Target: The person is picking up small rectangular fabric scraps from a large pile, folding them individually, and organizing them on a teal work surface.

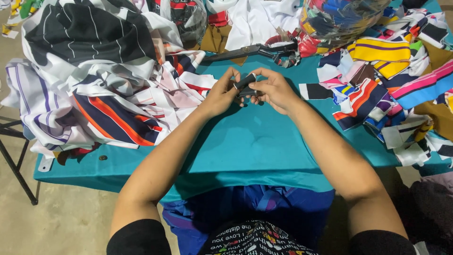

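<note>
A small dark strip of folded fabric [246, 84] sits pinched between both hands above the teal cloth-covered table [255, 141], just in front of the large black-handled scissors [255, 50]. Its long axis tilts from lower left up to the right. The left hand [221, 94] grips its lower end with thumb and fingers; the right hand [273, 87] closes over the upper end, fingers curled. The hands meet at the strip, forearms converging from the body. Relative to the scissors, striped fabric heaps [108, 80] lie left, bright scraps [377, 89] right.
</note>
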